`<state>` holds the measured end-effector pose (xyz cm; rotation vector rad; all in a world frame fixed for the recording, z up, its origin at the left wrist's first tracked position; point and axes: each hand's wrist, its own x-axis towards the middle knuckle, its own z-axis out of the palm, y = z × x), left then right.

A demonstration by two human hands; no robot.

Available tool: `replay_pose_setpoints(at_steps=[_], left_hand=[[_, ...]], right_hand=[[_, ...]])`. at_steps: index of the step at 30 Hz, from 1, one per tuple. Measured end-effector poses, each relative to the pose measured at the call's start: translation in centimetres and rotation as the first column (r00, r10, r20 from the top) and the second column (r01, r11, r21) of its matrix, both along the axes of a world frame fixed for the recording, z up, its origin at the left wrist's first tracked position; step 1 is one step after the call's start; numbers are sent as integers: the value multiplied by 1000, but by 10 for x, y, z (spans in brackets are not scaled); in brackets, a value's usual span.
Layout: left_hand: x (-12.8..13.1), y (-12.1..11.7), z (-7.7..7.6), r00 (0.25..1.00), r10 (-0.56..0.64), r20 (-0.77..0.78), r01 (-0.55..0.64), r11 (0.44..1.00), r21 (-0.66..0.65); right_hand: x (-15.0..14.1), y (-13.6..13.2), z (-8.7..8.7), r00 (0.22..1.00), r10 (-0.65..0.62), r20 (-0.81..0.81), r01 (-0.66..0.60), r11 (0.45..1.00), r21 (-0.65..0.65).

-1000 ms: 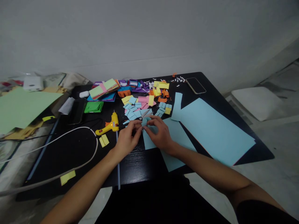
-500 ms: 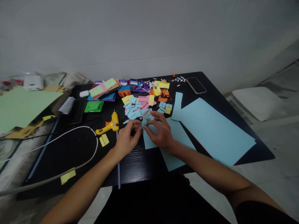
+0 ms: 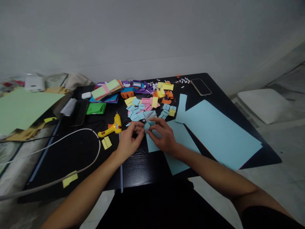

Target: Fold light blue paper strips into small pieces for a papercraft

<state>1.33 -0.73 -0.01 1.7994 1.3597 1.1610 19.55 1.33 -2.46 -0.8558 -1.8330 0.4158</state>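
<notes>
Centrally, with the clock set on the work between the fingertips and 12 pointing to the wall: small pale-blue paper piece (image 3: 148, 125) held above the near black table (image 3: 134, 171), a rounded bend in it. Left hand (image 3: 130, 137) comes in from 8 o'clock, fingers curled, thumb and forefinger pinched at the piece's left edge. Right hand (image 3: 163, 136) comes in from 4 o'clock, thumb at the near edge and forefinger at the far one, gripping the same piece; exact contact under the fingers too small to make out. Scissors (image 3: 149, 115) lie just beyond at 12, partly hidden. Folded blue pieces (image 3: 133, 112) heaped at 11, pink pieces (image 3: 148, 101) at 12, orange scraps (image 3: 168, 94) at 1. Phone (image 3: 201, 86) well apart at 2. Loose blue sheet (image 3: 183, 136) runs beneath the right hand and wrist toward 4; large blue sheets (image 3: 221, 136) spread at 3 to 4. Yellow glue gun (image 3: 113, 126) at 9, nozzle toward 12; yellow folded slip (image 3: 106, 142) near its handle at 8. Green paper bundle (image 3: 96, 108) at 10, paper stack (image 3: 107, 90) at 10 to 11. White cable (image 3: 99, 149) loops at 8.
</notes>
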Motion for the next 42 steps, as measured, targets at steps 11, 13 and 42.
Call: replay_pose_setpoints(at_steps=[11,13,42], left_hand=[[1,0,2,1000,3,29,-3,1000,-3],[1,0,2,999,0,53,1,1000,-15],[1,3,-3,939,-79,335,128,984,-128]], right_hand=[[-1,0,-1,1000,-5,2,5,1000,0],[-1,0,-2,1000,-3,-2,3,1000,18],[0,0,-4,999,42,17,-44,993,108]])
